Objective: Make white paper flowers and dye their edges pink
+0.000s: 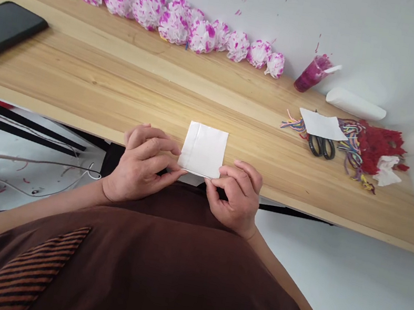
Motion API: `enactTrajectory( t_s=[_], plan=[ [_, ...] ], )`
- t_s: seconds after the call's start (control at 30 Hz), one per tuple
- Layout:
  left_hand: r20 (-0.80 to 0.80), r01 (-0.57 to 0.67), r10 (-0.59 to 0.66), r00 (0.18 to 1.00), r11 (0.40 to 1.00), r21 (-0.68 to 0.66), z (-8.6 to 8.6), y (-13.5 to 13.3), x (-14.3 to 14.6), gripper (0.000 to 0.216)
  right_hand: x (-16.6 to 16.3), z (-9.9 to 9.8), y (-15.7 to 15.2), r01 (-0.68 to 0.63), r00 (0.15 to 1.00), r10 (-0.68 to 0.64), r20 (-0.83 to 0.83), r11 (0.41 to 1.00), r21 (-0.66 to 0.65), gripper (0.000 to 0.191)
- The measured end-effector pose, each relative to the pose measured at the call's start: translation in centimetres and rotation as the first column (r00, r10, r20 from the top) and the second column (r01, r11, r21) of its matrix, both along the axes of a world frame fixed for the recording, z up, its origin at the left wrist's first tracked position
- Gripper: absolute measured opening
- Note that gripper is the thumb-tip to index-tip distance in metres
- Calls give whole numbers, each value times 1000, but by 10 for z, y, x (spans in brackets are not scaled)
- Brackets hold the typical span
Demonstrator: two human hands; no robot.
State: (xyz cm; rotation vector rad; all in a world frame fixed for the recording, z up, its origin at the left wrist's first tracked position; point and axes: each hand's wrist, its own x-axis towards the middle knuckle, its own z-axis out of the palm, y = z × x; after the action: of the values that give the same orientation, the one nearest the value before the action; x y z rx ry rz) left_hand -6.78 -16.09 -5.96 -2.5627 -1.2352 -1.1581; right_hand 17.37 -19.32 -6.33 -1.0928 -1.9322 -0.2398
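A folded white paper napkin lies on the wooden table at its near edge. My left hand pinches the napkin's near left corner with fingers closed. My right hand pinches its near right corner, fingers curled. Both hands sit at the table's edge, just above my brown shirt.
A row of several white-and-pink paper flowers lines the wall. A black phone lies at the left. At the right are a pink-stained cup, a white roll, black scissors, a white sheet, coloured strings and red scraps.
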Motion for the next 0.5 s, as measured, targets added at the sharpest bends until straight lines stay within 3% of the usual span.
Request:
enactTrajectory(
  t_s=[0.3, 0.5],
  plan=[
    [59, 34, -41, 997, 993, 116, -4, 3, 0, 11, -1, 0, 0, 27, 1000, -27, -3, 1000, 3, 13],
    [53, 63, -69, 996, 992, 110, -6, 3, -2, 24, 0, -3, 0, 12, 1000, -11, -11, 1000, 20, 18]
  ],
)
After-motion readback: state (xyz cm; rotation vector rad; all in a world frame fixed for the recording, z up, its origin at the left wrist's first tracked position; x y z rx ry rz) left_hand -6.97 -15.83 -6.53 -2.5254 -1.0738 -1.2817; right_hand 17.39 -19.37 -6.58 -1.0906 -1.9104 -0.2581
